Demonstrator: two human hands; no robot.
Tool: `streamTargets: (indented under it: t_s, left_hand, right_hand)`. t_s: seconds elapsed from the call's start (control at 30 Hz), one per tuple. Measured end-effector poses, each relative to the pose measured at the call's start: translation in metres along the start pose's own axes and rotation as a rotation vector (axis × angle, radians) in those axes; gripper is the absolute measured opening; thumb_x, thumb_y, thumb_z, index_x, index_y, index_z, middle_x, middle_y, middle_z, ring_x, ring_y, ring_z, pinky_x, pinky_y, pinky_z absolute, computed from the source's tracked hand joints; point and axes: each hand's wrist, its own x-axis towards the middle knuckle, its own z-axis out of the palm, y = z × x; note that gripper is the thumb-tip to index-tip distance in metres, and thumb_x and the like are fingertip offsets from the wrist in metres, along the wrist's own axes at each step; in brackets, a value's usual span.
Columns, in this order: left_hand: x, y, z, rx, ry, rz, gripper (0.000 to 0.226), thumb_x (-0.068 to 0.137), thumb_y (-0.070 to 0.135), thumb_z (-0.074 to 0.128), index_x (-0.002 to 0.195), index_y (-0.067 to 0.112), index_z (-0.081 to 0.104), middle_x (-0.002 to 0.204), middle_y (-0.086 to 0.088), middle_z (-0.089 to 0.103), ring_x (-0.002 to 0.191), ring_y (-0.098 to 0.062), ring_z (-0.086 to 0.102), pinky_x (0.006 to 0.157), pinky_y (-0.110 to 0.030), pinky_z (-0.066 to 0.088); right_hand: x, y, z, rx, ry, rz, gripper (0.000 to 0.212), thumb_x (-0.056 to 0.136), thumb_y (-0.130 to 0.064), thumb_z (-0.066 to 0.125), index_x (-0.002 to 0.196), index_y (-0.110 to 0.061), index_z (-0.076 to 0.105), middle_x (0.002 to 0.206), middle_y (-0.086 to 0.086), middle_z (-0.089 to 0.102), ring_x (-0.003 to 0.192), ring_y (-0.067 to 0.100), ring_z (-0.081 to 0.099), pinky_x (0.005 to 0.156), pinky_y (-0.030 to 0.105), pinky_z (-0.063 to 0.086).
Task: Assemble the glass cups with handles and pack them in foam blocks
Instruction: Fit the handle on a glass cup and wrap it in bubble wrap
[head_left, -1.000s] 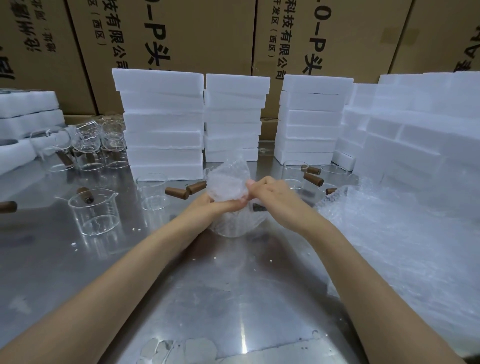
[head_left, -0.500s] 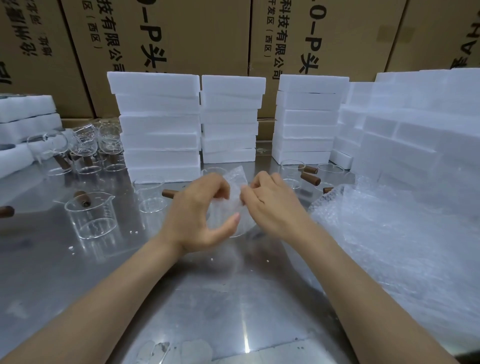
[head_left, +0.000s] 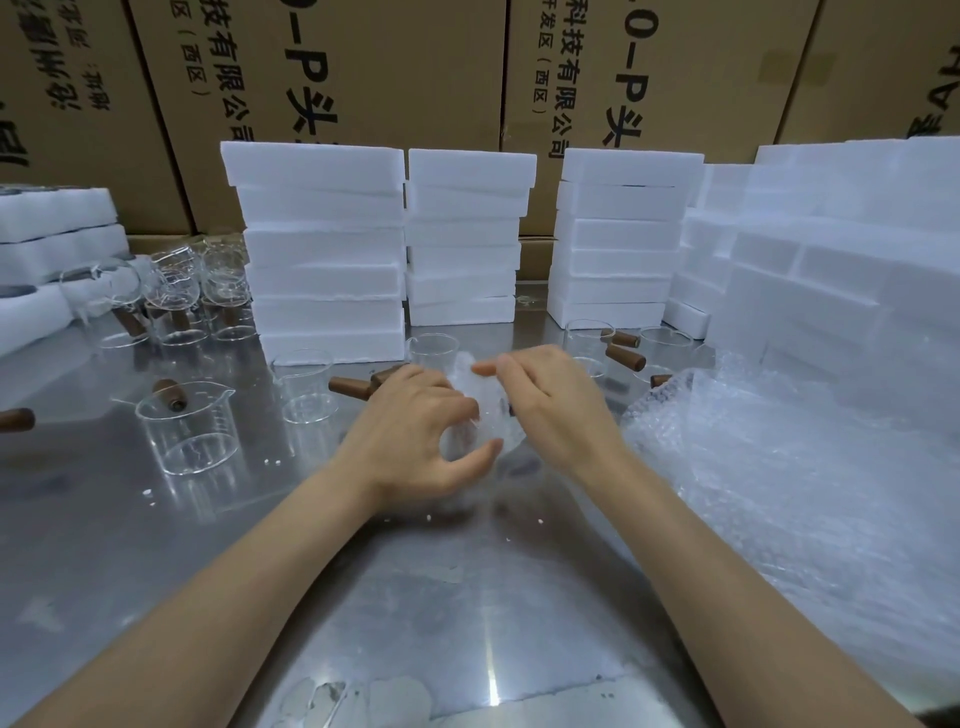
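Observation:
A glass cup wrapped in bubble wrap (head_left: 480, 410) stands at the table's middle, between my two hands. My left hand (head_left: 415, 436) curls round its left side, thumb and fingers bent about the wrapped cup. My right hand (head_left: 550, 405) is on the right side, its fingers pressing the wrap's top edge over the cup. The cup's handle is hidden. A bare glass cup with a brown wooden handle (head_left: 182, 423) stands to the left. Stacks of white foam blocks (head_left: 322, 249) rise behind.
More glass cups (head_left: 306, 384) and loose wooden handles (head_left: 626, 356) sit on the steel table (head_left: 363, 597). A heap of bubble wrap (head_left: 779, 478) fills the right side. Foam stacks (head_left: 831, 260) line the right; cardboard boxes (head_left: 337, 78) stand behind.
The wrap's raised top has been folded down over the cup. My left hand moved from the top edge down around the cup's side.

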Motion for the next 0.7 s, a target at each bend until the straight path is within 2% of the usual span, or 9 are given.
streamTargets:
  t_s: [0.07,0.17,0.23,0.33,0.43,0.53,0.57,0.63,0.7]
  left_hand:
    - [-0.004,-0.001,-0.001,-0.073,0.094,-0.015,0.04,0.08,0.043,0.051,0.066,0.01,0.068,0.061,0.001,0.064,0.064,-0.021,0.057,0.068,-0.033,0.043]
    - [-0.006,-0.007,-0.008,-0.207,0.319,-0.15,0.026,0.078,0.032,0.052,0.07,0.011,0.065,0.07,0.005,0.062,0.071,-0.017,0.053,0.067,-0.028,0.041]
    - [-0.007,-0.011,-0.012,-0.249,0.365,-0.206,0.027,0.076,0.032,0.049,0.078,0.011,0.066,0.076,0.006,0.06,0.074,-0.012,0.048,0.068,-0.022,0.035]
    - [-0.008,-0.012,-0.013,-0.256,0.281,-0.191,0.04,0.075,0.036,0.046,0.091,0.01,0.071,0.087,0.004,0.065,0.084,-0.013,0.052,0.075,-0.025,0.037]
    - [-0.006,-0.008,-0.013,-0.223,0.171,-0.102,0.042,0.076,0.036,0.043,0.086,0.01,0.074,0.09,0.0,0.067,0.091,-0.021,0.054,0.083,-0.034,0.039]
    - [-0.004,-0.006,-0.01,-0.172,0.029,-0.06,0.045,0.076,0.038,0.038,0.081,0.011,0.074,0.091,0.001,0.066,0.095,-0.02,0.051,0.086,-0.038,0.038]
    - [-0.004,-0.006,-0.01,-0.167,-0.01,-0.058,0.046,0.076,0.039,0.037,0.081,0.013,0.074,0.09,0.003,0.065,0.095,-0.019,0.05,0.086,-0.039,0.038]
    - [-0.002,-0.007,-0.009,-0.158,-0.074,-0.051,0.047,0.077,0.042,0.036,0.084,0.016,0.074,0.088,0.006,0.066,0.093,-0.017,0.05,0.086,-0.039,0.039]
    - [0.001,-0.007,-0.008,-0.128,-0.138,-0.043,0.05,0.078,0.046,0.034,0.088,0.019,0.075,0.09,0.01,0.068,0.091,-0.013,0.051,0.085,-0.038,0.039]
  right_hand:
    - [-0.002,-0.001,0.002,-0.031,-0.1,0.021,0.042,0.09,-0.035,0.032,0.101,-0.028,0.073,0.078,-0.017,0.054,0.109,0.008,0.048,0.09,0.03,0.036]
    - [-0.004,-0.002,0.001,-0.027,-0.169,0.024,0.049,0.084,-0.037,0.028,0.1,-0.03,0.073,0.104,-0.004,0.064,0.112,0.008,0.045,0.091,0.026,0.031]
    - [-0.006,-0.003,0.0,-0.096,-0.227,-0.018,0.051,0.083,-0.037,0.026,0.097,-0.027,0.074,0.109,0.0,0.065,0.109,0.002,0.038,0.088,0.021,0.023]
    - [-0.007,-0.005,0.004,-0.291,-0.283,-0.118,0.046,0.094,-0.029,0.03,0.088,-0.013,0.073,0.101,0.004,0.067,0.107,-0.001,0.031,0.082,0.017,0.011]
    - [-0.007,-0.003,0.011,-0.402,-0.296,-0.143,0.051,0.093,-0.032,0.021,0.083,-0.019,0.069,0.099,-0.003,0.067,0.121,0.01,0.037,0.104,0.026,0.01]
    - [-0.006,-0.003,0.014,-0.407,-0.251,-0.158,0.044,0.096,-0.028,0.029,0.079,-0.02,0.068,0.093,-0.002,0.067,0.117,0.013,0.043,0.108,0.03,0.013]
    - [-0.006,-0.003,0.015,-0.399,-0.205,-0.169,0.042,0.096,-0.027,0.033,0.073,-0.018,0.067,0.084,0.001,0.067,0.108,0.015,0.05,0.104,0.029,0.021]
    - [-0.006,-0.002,0.014,-0.323,-0.089,-0.15,0.042,0.095,-0.029,0.039,0.065,-0.014,0.064,0.065,0.005,0.063,0.079,0.022,0.056,0.084,0.033,0.04]
    - [-0.005,-0.002,0.01,-0.22,0.05,-0.089,0.043,0.093,-0.034,0.038,0.069,-0.013,0.066,0.064,0.003,0.064,0.069,0.021,0.057,0.067,0.036,0.045]
